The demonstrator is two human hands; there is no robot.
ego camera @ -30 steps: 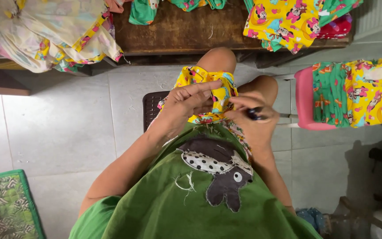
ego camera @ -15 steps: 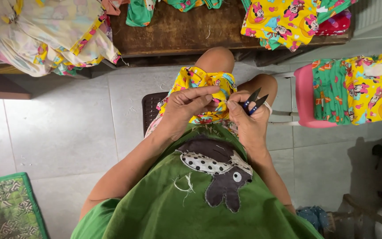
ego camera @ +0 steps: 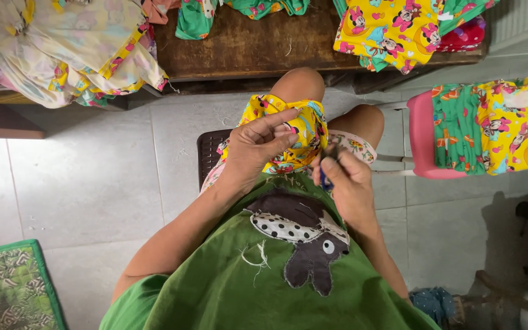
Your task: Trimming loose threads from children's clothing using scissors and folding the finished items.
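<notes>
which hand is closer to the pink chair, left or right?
Right. The right hand, gripping a small dark tool, sits over the lap just short of the pink chair. The left hand holds the yellow printed garment farther from it.

A home sewing workshop: beyond the left hand (ego camera: 258, 146), a worn wooden bench (ego camera: 258, 46) carries heaps of printed children's garments (ego camera: 74, 46), more drape a pink chair (ego camera: 423, 137) right of the right hand (ego camera: 346, 183), over tiled floor (ego camera: 93, 183).
</notes>
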